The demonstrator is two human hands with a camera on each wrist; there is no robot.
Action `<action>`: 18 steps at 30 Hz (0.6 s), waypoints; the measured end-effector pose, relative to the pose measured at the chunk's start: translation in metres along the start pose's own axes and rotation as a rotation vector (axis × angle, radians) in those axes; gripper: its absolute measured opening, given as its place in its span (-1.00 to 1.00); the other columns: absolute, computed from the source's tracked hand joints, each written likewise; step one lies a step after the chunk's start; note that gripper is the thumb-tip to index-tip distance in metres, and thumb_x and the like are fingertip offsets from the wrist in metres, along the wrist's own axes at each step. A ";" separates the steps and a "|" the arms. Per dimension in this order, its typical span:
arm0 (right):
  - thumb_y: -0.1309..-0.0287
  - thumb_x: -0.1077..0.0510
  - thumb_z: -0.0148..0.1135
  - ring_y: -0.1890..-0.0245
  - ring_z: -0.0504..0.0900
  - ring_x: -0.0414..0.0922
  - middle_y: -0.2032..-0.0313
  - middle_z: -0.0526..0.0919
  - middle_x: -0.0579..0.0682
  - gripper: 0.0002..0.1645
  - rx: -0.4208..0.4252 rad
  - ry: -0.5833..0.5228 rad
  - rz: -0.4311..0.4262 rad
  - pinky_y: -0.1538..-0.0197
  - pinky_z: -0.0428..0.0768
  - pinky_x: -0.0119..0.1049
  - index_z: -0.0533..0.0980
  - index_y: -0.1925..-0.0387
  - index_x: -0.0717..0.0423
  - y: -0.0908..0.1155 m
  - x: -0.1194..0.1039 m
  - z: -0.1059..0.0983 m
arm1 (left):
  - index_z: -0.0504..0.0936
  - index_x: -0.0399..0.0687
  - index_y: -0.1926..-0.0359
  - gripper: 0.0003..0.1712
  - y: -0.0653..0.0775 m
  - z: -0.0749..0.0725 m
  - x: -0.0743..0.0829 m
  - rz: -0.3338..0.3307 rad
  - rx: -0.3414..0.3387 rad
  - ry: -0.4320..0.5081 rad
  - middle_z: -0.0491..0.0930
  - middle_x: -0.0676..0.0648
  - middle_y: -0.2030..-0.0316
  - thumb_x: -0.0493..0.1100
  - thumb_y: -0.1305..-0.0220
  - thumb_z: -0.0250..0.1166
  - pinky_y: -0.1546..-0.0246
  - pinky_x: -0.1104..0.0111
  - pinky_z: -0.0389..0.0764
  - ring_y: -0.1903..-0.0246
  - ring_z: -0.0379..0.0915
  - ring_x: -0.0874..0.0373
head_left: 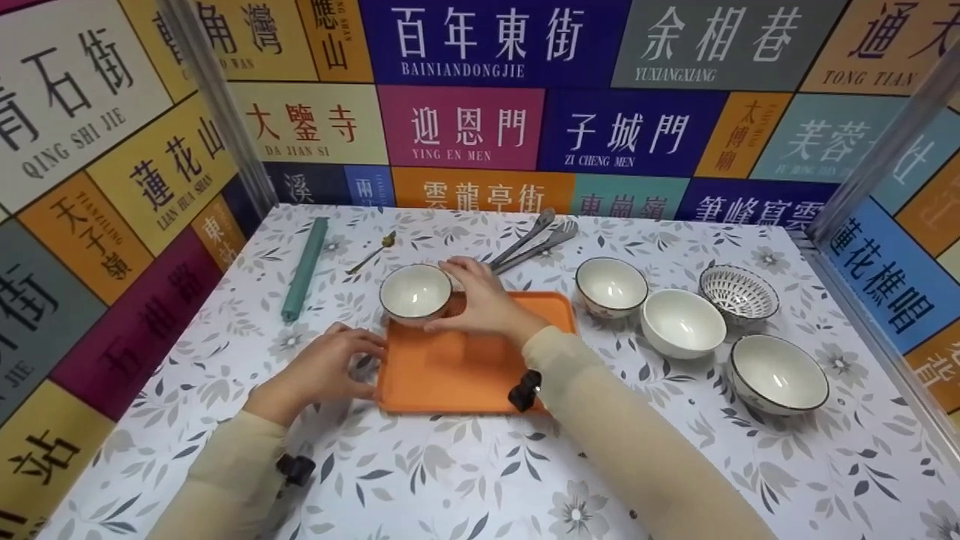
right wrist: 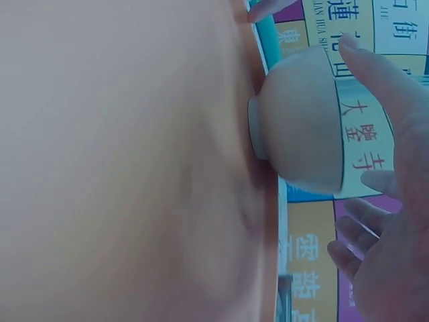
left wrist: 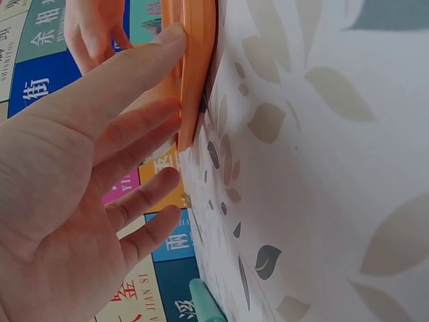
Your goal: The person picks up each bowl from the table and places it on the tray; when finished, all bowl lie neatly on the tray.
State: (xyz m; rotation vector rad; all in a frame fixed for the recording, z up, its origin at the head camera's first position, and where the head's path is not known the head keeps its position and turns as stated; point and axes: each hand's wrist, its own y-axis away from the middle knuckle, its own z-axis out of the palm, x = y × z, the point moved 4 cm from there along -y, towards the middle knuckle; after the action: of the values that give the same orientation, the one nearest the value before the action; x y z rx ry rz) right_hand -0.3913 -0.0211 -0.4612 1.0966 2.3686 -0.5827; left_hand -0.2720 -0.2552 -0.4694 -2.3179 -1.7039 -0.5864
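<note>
A white bowl with a dark rim [head_left: 415, 294] stands at the far left corner of an orange tray [head_left: 450, 379]. My right hand [head_left: 486, 301] is at the bowl's right side, thumb and fingers spread about it. In the right wrist view that hand [right wrist: 392, 228] has loosely extended fingers near the rim of the upright bowl [right wrist: 295, 127]. My left hand [head_left: 328, 367] is at the tray's left edge. The left wrist view shows its thumb [left wrist: 171, 43] against the rim of the tray [left wrist: 194, 74], with the other fingers extended.
On the right stand several more bowls: one dark-rimmed [head_left: 611, 286], one plain white [head_left: 682, 322], one patterned inside [head_left: 739, 292], one larger [head_left: 778, 373]. Metal utensils [head_left: 532, 241] lie behind the tray. A small golden spoon [head_left: 371, 251] and a green rod [head_left: 305, 268] lie left.
</note>
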 end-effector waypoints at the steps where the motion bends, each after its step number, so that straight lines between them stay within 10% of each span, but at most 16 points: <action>1: 0.17 -0.44 0.59 -0.54 0.15 0.09 -0.53 0.24 0.04 0.33 0.001 0.010 -0.005 -0.55 0.19 0.16 0.24 -0.57 -0.04 0.004 0.002 -0.003 | 0.78 0.03 -0.07 -0.35 0.000 0.000 0.000 0.006 0.002 -0.004 0.63 0.02 -0.24 0.03 0.12 0.71 -0.22 0.05 0.51 -0.16 0.39 0.01; 18: -0.09 -0.14 0.55 -0.45 0.33 0.10 -0.41 0.45 0.04 -0.18 0.064 0.052 -0.018 -0.53 0.24 0.13 0.53 -0.35 0.05 0.086 0.040 -0.071 | 0.78 0.07 -0.07 -0.35 0.000 0.001 -0.003 -0.012 -0.003 0.022 0.63 0.04 -0.24 0.03 0.13 0.71 -0.25 0.01 0.49 -0.18 0.38 0.02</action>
State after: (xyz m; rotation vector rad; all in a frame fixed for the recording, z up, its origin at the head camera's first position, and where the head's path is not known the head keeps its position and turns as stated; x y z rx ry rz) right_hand -0.3626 0.0922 -0.4425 1.1318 2.4215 -0.6478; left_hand -0.2729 -0.2573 -0.4716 -2.2964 -1.7088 -0.6148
